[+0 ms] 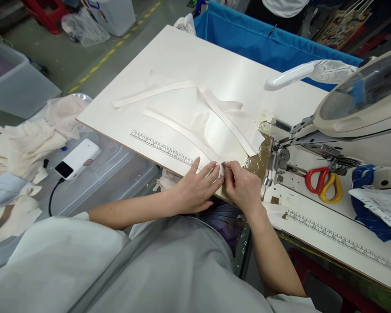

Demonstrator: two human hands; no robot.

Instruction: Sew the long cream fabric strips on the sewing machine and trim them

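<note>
My left hand (198,184) lies with fingers stretched and spread at the front edge of the white table, over the near end of a pale curved fabric strip (179,128). Beside it, my right hand (243,184) is closed in a pinch at the same strip end. A small dark bit shows at its fingertips, too small to name. Farther in, a second pale fabric piece with banded edges (228,121) lies flat, its near corner towards the sewing machine's presser foot (270,176). A printed ruler scale (163,148) runs along the table by my left hand.
Red- and yellow-handled scissors (322,182) lie on the sewing machine (355,113) bed at right. A blue cloth bin (241,34) stands behind the table (169,52). At left, a white power bank (78,158) with a cable and pale fabric pieces (22,148) rest on clear plastic boxes.
</note>
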